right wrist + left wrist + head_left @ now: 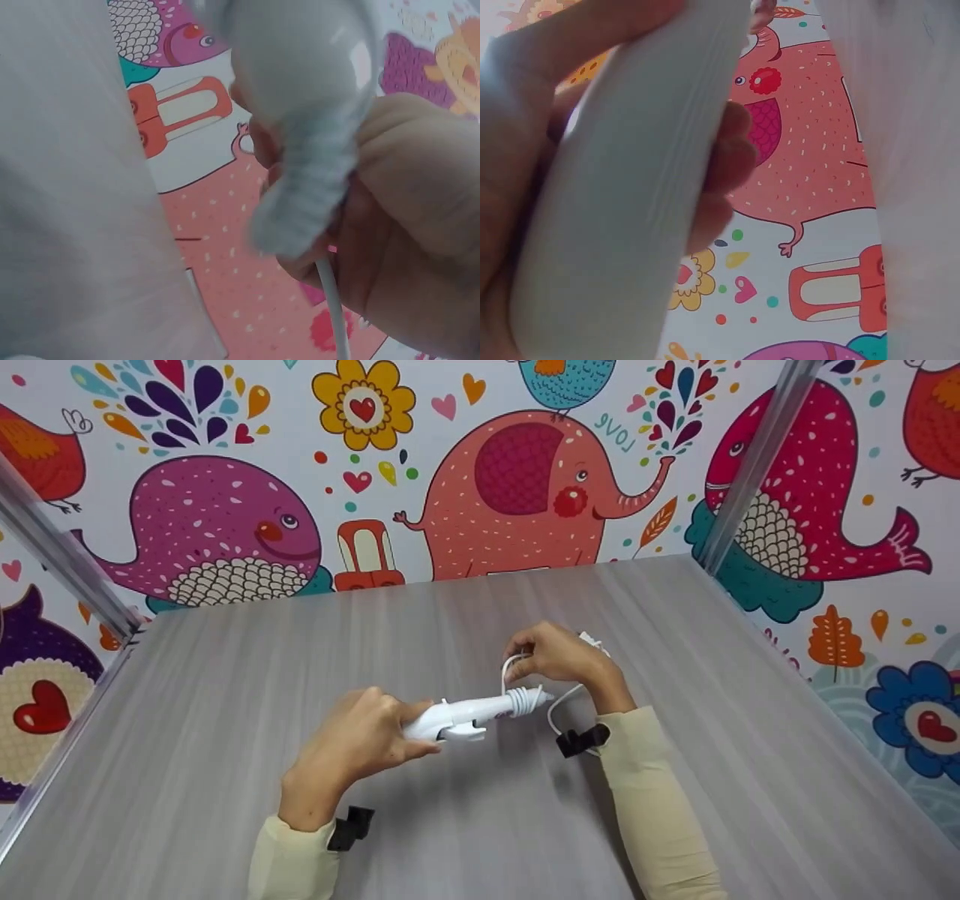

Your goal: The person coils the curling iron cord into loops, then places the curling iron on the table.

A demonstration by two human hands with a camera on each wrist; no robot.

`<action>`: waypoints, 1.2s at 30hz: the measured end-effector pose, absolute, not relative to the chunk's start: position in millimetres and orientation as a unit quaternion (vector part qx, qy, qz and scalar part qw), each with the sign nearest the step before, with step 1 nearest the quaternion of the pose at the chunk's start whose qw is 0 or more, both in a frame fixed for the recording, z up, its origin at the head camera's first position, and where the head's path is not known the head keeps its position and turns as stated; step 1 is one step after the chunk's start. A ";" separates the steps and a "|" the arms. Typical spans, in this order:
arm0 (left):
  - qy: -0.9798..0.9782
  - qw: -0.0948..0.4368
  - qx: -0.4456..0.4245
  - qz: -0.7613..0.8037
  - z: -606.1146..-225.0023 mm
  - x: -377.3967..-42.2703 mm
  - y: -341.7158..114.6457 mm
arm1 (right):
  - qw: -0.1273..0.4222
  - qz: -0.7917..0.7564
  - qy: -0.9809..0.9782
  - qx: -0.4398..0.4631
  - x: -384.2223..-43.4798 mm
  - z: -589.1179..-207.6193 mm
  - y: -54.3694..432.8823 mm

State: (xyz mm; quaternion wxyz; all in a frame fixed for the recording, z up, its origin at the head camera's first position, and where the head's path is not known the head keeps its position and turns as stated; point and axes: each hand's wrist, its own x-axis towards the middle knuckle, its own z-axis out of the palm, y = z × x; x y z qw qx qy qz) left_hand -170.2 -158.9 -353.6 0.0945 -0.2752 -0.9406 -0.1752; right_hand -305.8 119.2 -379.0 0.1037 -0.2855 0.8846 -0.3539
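Note:
My left hand [360, 739] grips the thick end of a white elongated corded appliance [465, 712], which has a lever-like part on its near side. Its smooth white body [622, 195] fills much of the left wrist view, with fingertips curled round the far side. Several turns of white cord [523, 701] wrap its narrow right end. Just above that end, my right hand [559, 652] pinches a loop of the cord. A white piece, perhaps the plug, partly shows behind the right hand. In the right wrist view, a blurred ribbed part [304, 187] hides some of the fingers.
Both hands work above a grey wood-grain table [225, 697]. A loose stretch of cord [553, 716] hangs below the right wrist. Cartoon-printed panels [517, 495] stand at the back and sides, with metal posts [757, 472] at the corners.

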 end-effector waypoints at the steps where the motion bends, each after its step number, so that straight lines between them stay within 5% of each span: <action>1: -0.942 0.096 -0.274 -0.171 -354.2 -170.0 -158.6 | 0.090 -0.345 0.888 -0.290 -303.1 -375.8 116.9; 11: -0.952 0.110 -0.200 -0.204 -359.5 -175.5 -155.1 | -0.049 -0.281 0.904 -0.318 -273.4 -345.9 97.7; 19: -0.954 0.169 -0.111 -0.220 -362.1 -180.6 -156.7 | -0.093 -0.290 0.899 -0.314 -263.3 -344.6 89.8; 28: -0.941 0.240 -0.054 -0.232 -362.4 -182.3 -151.9 | -0.080 -0.401 0.859 -0.307 -269.7 -346.8 88.1; 36: -0.918 0.283 -0.034 -0.275 -363.2 -182.8 -149.3 | -0.014 -0.499 0.810 -0.309 -283.6 -355.5 88.0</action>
